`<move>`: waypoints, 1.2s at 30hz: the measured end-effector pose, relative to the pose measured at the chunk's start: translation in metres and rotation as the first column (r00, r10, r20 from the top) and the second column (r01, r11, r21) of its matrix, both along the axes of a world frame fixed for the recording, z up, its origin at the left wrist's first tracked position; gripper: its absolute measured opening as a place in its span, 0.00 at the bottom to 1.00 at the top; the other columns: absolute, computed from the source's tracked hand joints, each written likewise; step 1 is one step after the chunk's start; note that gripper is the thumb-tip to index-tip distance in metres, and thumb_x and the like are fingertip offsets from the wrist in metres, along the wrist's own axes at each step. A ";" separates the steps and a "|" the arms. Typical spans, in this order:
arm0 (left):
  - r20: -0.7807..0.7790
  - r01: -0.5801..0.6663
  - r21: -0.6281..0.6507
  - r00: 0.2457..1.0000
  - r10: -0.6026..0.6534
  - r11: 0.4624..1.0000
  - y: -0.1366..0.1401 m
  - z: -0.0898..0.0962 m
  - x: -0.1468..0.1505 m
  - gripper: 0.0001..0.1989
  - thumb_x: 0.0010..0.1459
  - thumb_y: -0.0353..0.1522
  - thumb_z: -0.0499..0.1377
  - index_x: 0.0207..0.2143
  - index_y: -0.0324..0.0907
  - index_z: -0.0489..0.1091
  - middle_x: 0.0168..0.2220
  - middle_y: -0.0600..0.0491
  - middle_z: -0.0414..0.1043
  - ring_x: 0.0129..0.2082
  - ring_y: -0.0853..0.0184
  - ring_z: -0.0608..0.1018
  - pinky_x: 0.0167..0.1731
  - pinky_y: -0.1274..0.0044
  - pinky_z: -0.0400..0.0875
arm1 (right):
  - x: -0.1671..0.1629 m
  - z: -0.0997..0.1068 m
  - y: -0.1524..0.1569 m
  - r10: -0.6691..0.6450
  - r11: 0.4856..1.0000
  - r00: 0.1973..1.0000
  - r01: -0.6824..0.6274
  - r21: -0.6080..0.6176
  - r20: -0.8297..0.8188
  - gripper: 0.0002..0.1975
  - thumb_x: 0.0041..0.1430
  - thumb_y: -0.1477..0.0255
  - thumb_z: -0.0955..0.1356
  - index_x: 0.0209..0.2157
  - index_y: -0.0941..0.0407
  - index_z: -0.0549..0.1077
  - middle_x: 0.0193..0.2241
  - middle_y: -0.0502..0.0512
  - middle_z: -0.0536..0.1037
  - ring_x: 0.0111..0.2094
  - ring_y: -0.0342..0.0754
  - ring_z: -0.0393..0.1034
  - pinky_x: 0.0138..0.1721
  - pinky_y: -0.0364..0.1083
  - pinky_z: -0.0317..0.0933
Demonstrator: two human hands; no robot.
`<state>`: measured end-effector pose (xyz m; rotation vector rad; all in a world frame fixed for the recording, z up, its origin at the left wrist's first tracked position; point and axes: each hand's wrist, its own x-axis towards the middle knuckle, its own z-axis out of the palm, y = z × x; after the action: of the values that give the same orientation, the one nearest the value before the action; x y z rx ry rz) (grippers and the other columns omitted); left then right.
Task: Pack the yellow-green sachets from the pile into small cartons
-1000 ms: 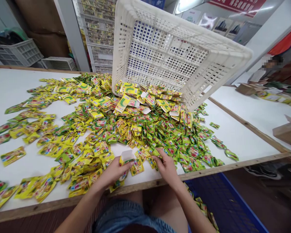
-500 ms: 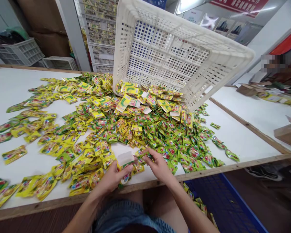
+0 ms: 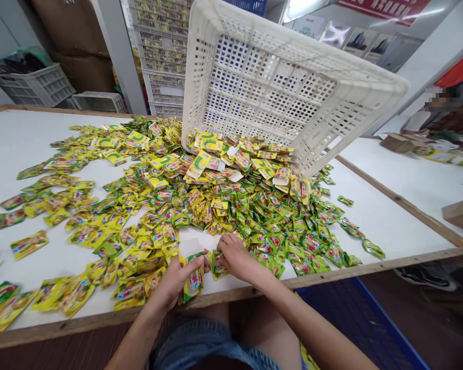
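My left hand [image 3: 180, 277] is closed round a small yellow-and-green printed carton [image 3: 193, 281], its front turned up, near the table's front edge. Just right of the carton, my right hand [image 3: 234, 258] has its fingers bent over a small green-and-yellow packet [image 3: 218, 267] and seems to pinch it; the fingertips are partly hidden. Beyond both hands spreads a heap of shiny sachets, yellow ones [image 3: 133, 262] to the left and green ones [image 3: 273, 221] to the right. Several flat cartons [image 3: 200, 164] with white flaps lie on top at the back.
A white plastic crate [image 3: 270, 87] lies tipped on its side behind the heap, its mouth towards me. The white table [image 3: 386, 210] has a wooden edge strip. Below it on the right is a blue crate [image 3: 355, 318]. Stacked crates [image 3: 164, 56] stand behind.
The carton in my left hand has turned; its white flap no longer shows and its printed front does. My right hand has drawn slightly left and its fingers now point down at a packet.
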<state>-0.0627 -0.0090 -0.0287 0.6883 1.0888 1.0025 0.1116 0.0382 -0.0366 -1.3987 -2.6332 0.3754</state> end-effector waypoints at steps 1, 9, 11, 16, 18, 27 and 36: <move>0.002 0.006 -0.004 1.000 -0.006 1.000 0.000 0.000 0.000 0.18 0.42 0.38 0.66 0.35 0.37 0.72 0.33 0.47 0.78 0.32 0.61 0.79 0.38 0.70 0.71 | 0.001 0.000 -0.002 0.005 1.000 1.000 -0.005 0.009 0.000 0.08 0.50 0.73 0.68 0.35 0.59 0.68 0.39 0.60 0.69 0.43 0.54 0.60 0.43 0.49 0.54; 0.021 0.018 0.005 1.000 -0.018 1.000 -0.001 -0.006 0.006 0.18 0.43 0.37 0.66 0.37 0.37 0.72 0.34 0.48 0.77 0.31 0.63 0.78 0.36 0.71 0.71 | 0.028 0.001 -0.016 -0.213 0.973 0.864 0.147 -0.175 -0.456 0.05 0.56 0.73 0.64 0.35 0.56 0.62 0.30 0.52 0.69 0.32 0.46 0.63 0.34 0.44 0.55; -0.004 0.034 0.041 0.999 -0.033 0.999 0.001 -0.006 0.015 0.18 0.43 0.37 0.66 0.37 0.37 0.72 0.36 0.48 0.77 0.33 0.61 0.78 0.37 0.71 0.71 | 0.034 0.006 -0.019 -0.279 0.960 0.746 0.198 -0.198 -0.605 0.04 0.57 0.71 0.63 0.34 0.55 0.61 0.28 0.50 0.68 0.31 0.45 0.62 0.32 0.43 0.56; -0.081 0.051 0.272 0.996 -0.029 0.961 0.009 -0.003 0.043 0.20 0.41 0.35 0.67 0.39 0.38 0.73 0.40 0.48 0.77 0.44 0.57 0.74 0.46 0.71 0.66 | 0.031 0.016 -0.028 -0.327 0.945 0.567 0.220 -0.244 -0.756 0.05 0.59 0.69 0.62 0.34 0.55 0.60 0.26 0.48 0.65 0.28 0.43 0.61 0.30 0.41 0.56; -0.077 0.040 0.301 0.997 -0.018 0.953 0.011 -0.002 0.050 0.21 0.42 0.36 0.66 0.40 0.37 0.73 0.38 0.48 0.77 0.44 0.57 0.74 0.47 0.70 0.65 | 0.029 0.015 -0.031 -0.351 0.936 0.567 0.242 -0.256 -0.745 0.05 0.59 0.69 0.62 0.35 0.55 0.60 0.25 0.47 0.65 0.27 0.43 0.61 0.29 0.41 0.56; -0.128 0.065 0.205 0.991 -0.040 0.977 0.013 -0.007 0.047 0.23 0.37 0.37 0.67 0.37 0.36 0.73 0.39 0.47 0.77 0.41 0.56 0.76 0.43 0.70 0.68 | 0.033 0.010 -0.034 -0.372 0.927 0.591 0.278 -0.253 -0.715 0.06 0.57 0.69 0.63 0.34 0.56 0.62 0.27 0.48 0.67 0.29 0.44 0.62 0.31 0.41 0.56; -0.088 0.208 0.211 0.977 -0.194 0.955 0.015 -0.006 0.057 0.13 0.40 0.34 0.66 0.29 0.36 0.72 0.22 0.53 0.74 0.23 0.67 0.74 0.28 0.77 0.68 | 0.031 0.022 -0.026 -0.367 0.913 0.355 0.311 -0.262 -0.859 0.09 0.57 0.69 0.63 0.41 0.55 0.62 0.33 0.52 0.69 0.35 0.45 0.65 0.35 0.42 0.59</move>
<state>-0.0053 0.0059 -0.0350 0.9984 0.9508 0.9367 0.1422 0.0120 -0.0145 -1.1886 -1.3935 0.8521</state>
